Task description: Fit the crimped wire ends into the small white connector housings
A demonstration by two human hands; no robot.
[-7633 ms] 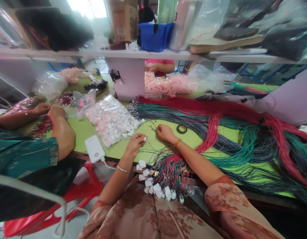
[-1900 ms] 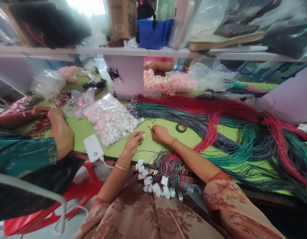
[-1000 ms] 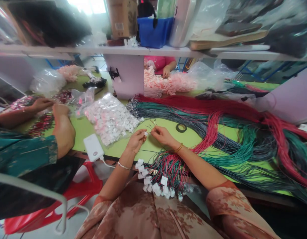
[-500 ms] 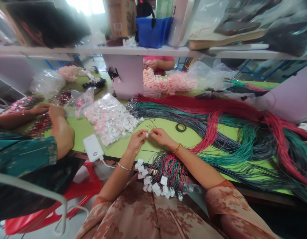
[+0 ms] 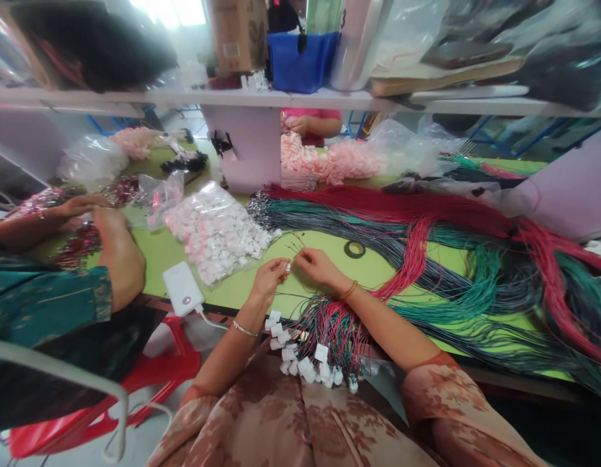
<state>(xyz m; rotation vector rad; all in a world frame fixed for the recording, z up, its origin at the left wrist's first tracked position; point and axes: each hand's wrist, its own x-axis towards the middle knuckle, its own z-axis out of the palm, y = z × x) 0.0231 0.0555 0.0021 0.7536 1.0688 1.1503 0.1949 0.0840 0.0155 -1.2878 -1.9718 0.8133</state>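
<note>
Left hand (image 5: 269, 280): pinched closed on white connector (image 5: 288, 266), just beside right hand (image 5: 316, 264), probably to keep wire travel short. Right: fingers curled closed around thin wires (image 5: 294, 247), tips poking out, likely for easy sorting. Bagged connectors (image 5: 220, 233) sat near left.

left hand (image 5: 270, 279) with fingers pinched, right hand (image 5: 316, 267) curled just beside it, both arms reaching forward, elbows bent
</note>
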